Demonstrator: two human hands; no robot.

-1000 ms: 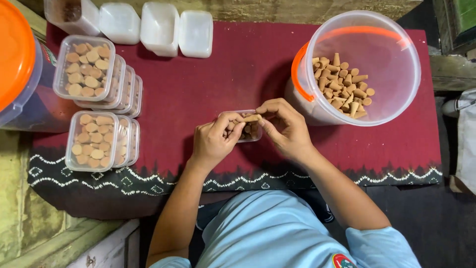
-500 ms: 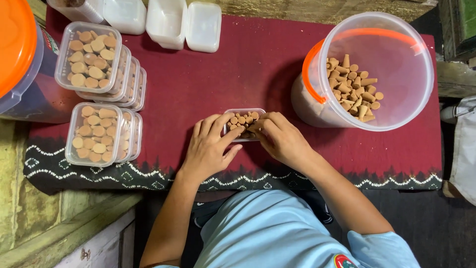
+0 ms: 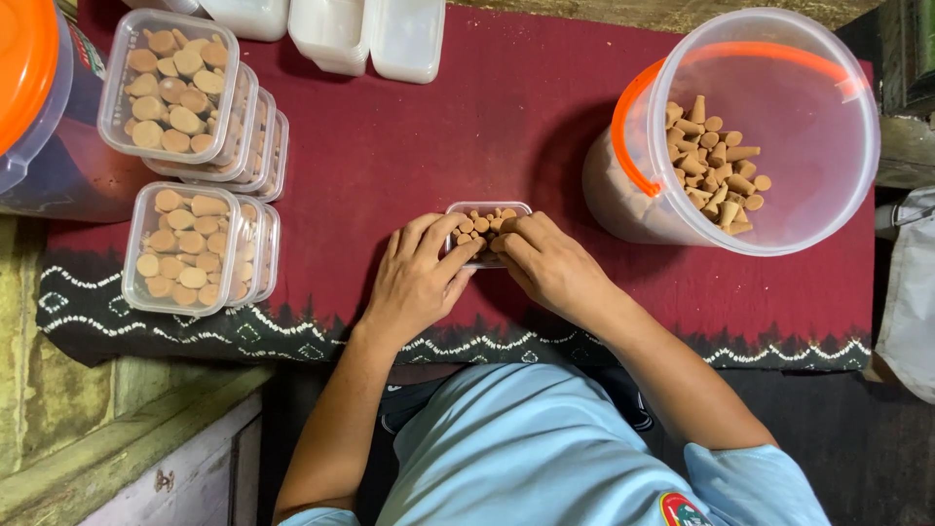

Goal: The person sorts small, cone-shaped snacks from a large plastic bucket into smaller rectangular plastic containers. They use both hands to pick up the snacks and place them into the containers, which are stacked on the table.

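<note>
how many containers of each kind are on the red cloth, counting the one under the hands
Filled clear rectangular plastic boxes stacked at left: cannot count exactly, two stacks
Small clear box of brown cones under both hands: 1
Empty white boxes at top: at least 3
Big clear round buckets: 2
Total: at least 8

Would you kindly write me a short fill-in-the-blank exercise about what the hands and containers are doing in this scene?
1. Both the left hand and the right hand rest on a small clear box filled with brown ____.
2. The large clear bucket of loose cones has a handle coloured ____.
3. The filled boxes are stacked on the person's ____ side.
4. Everything sits on a cloth coloured dark ____.

Missing words: cones; orange; left; red
</note>
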